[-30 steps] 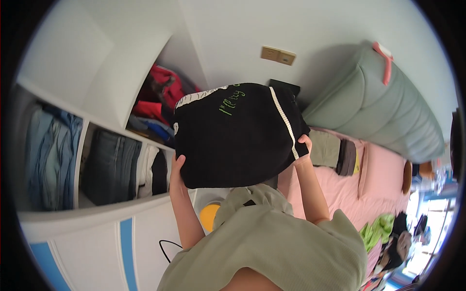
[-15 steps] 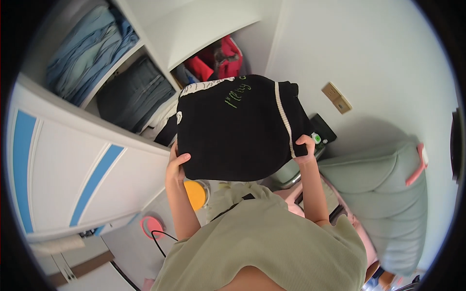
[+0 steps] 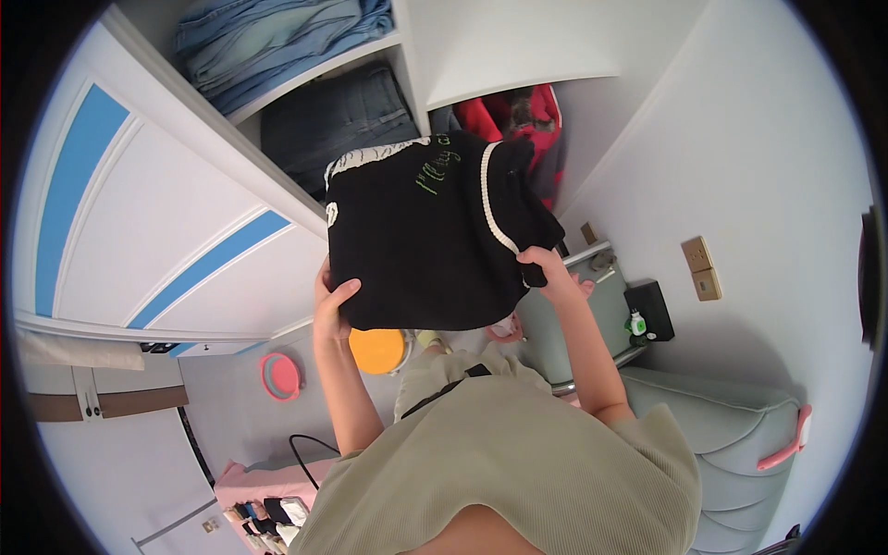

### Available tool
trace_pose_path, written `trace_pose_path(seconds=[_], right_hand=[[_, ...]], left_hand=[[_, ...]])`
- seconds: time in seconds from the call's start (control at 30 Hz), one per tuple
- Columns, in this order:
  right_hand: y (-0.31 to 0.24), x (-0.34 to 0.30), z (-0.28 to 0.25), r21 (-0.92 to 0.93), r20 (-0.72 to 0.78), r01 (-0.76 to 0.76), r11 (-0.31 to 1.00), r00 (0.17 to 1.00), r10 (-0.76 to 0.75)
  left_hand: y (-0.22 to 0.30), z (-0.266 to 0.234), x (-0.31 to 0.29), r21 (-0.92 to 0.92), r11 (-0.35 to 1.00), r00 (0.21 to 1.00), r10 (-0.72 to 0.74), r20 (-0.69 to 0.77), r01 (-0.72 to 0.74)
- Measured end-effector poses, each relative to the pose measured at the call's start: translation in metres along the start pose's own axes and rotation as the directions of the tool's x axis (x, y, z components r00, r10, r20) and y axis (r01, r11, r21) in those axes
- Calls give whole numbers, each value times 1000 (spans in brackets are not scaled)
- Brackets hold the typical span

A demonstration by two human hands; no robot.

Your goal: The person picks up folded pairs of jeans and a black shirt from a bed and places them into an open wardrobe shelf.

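A folded black sweater [image 3: 421,240] hangs in front of me between both hands, with green lettering, a white patterned patch at its far left and a white ribbed band near its right side. Gripping its near left edge, my left hand [image 3: 333,301] keeps the thumb on top, its other fingers hidden beneath. My right hand [image 3: 553,276] pinches the near right corner by the white band. Just beyond the sweater is a white open wardrobe, where folded dark jeans [image 3: 338,120] lie on one shelf and lighter blue jeans [image 3: 287,42] on the shelf above.
Red clothing [image 3: 523,120] fills a compartment right of the dark jeans. White wardrobe doors [image 3: 176,213] with blue stripes stand at left. A yellow round stool [image 3: 377,351] and a pink basin [image 3: 280,376] are on the floor. At right are a grey-green padded headboard [image 3: 740,435] and a wall socket [image 3: 701,268].
My view has turned left, so the wardrobe and wall appear farther right. Both hands still hold the sweater, whose right end now droops and bunches more by my right hand.
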State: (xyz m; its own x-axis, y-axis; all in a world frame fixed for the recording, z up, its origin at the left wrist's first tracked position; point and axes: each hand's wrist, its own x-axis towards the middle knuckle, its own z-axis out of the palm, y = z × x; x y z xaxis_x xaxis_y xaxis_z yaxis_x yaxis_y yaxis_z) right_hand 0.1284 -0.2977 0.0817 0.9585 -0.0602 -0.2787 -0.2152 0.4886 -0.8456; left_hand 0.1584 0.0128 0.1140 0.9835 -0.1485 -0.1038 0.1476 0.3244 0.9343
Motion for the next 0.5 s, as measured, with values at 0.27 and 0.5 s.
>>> trace_pose_path(seconds=[0.27,0.5], right_hand=[[20,78,71,-112,62,22,994,998,-15],[29,112,95,-176,21,52,983,999,-49]], left_hand=[[9,-57,44,-6,999,979,50,-198,-52],[19,-75,83,22,997,990,73,-121,-71]])
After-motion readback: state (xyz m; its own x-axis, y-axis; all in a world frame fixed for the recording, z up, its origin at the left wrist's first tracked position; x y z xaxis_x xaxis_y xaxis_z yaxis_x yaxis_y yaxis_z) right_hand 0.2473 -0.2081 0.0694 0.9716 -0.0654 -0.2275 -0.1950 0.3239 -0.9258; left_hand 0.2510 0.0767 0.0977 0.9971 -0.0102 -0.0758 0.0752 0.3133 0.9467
